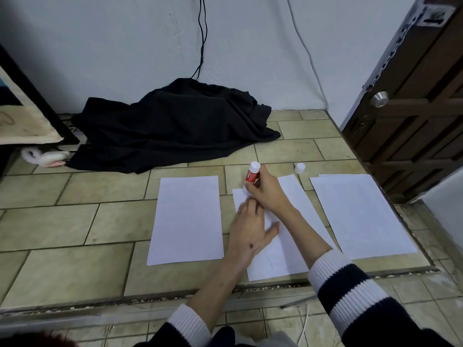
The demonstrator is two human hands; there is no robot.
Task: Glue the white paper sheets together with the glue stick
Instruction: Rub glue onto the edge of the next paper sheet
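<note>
Three lots of white paper lie on the tiled floor: a left sheet (186,219), a middle sheet (283,256) and a right stack (360,214). My right hand (269,190) grips a red glue stick (252,174) and presses its lower end on the top left corner of the middle sheet. My left hand (248,230) lies flat on the same sheet, fingers apart, holding it down just below the glue stick. The white cap (299,168) stands on the floor beyond the middle sheet.
A heap of black cloth (175,126) lies against the wall behind the papers. A brown door (413,116) stands at the right, dark furniture (32,116) at the left. A raised floor edge (150,299) runs in front of the papers.
</note>
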